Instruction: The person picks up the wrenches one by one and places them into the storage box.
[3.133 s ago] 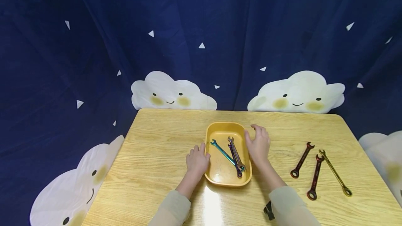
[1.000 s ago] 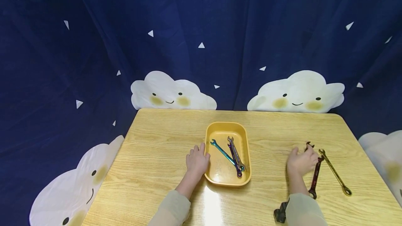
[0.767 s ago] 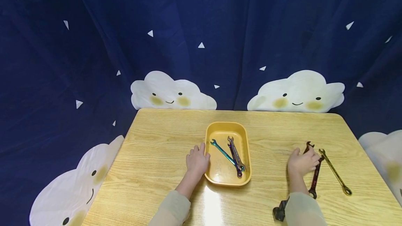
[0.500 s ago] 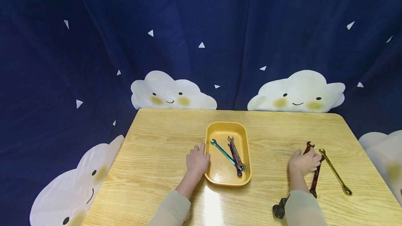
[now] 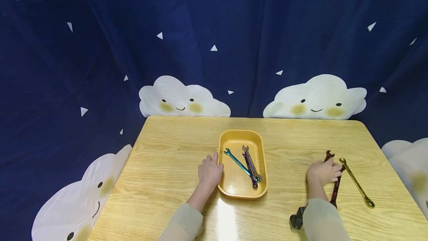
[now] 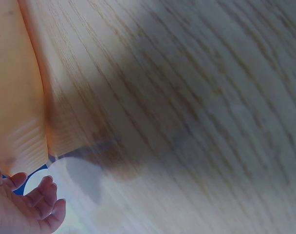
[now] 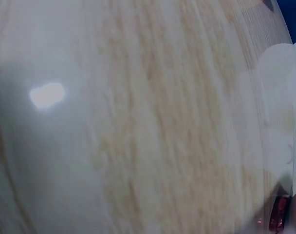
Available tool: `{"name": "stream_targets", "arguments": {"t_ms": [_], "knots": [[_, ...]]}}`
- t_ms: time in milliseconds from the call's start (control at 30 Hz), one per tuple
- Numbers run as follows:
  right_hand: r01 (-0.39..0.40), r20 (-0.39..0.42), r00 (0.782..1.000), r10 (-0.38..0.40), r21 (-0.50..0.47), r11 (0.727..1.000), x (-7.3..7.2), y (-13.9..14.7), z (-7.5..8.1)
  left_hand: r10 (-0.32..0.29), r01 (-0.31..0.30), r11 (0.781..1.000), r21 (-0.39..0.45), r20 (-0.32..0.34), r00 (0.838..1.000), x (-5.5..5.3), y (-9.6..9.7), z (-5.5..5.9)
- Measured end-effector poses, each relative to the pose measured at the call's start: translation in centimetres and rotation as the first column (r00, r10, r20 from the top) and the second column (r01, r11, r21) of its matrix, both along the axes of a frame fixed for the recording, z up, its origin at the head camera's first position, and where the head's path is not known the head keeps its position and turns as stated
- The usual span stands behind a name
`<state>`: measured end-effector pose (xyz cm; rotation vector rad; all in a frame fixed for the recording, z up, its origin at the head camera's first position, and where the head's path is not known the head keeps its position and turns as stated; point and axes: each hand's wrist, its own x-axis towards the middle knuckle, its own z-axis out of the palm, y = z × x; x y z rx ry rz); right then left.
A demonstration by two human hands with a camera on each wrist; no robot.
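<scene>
My left hand [image 5: 210, 172] rests at the left rim of a yellow tray [image 5: 242, 195], thumb over the rim. The left wrist view shows its loose fingers [image 6: 42, 197] by the tray wall [image 6: 19, 97]. In the tray lie a teal wrench [image 5: 238, 162], a purple wrench [image 5: 249, 170] and a silver wrench [image 5: 251, 162]. To the right, my right hand [image 5: 322, 174] grips a dark red wrench [image 5: 329, 154], hiding its handle and ring end. A red end [image 7: 278, 214] shows beside a finger in the right wrist view. Another dark red wrench [image 5: 336, 190] passes under the fingertips.
A gold wrench [image 5: 357, 185] lies right of the hand on the wooden table [image 5: 174, 148]. Beside the right sleeve sits a black device [image 5: 297, 218]. A dark blue curtain [image 5: 214, 21] with clouds hangs behind the table's back edge.
My right hand has left the tray's right side and moved right to the dark red wrenches; its thumb has since drawn in. The left hand and tray have stayed put.
</scene>
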<state>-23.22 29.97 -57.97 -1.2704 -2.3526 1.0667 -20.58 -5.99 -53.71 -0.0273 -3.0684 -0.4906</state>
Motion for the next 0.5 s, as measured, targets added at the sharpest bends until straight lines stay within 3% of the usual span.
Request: {"name": "stream_targets", "arguments": {"t_ms": [267,500], "knots": [[-0.009,0.092,0.996,0.007,0.032,0.999,-0.32,0.23,-0.31,-0.002,0.002,1.0,0.006,0.002,1.0,0.01,0.04,-0.02],[-0.002,0.116,0.993,0.002,0.004,1.0,-0.6,0.34,-0.18,0.003,-0.003,1.0,-0.009,0.007,1.0,0.0,0.03,-0.04]]}}
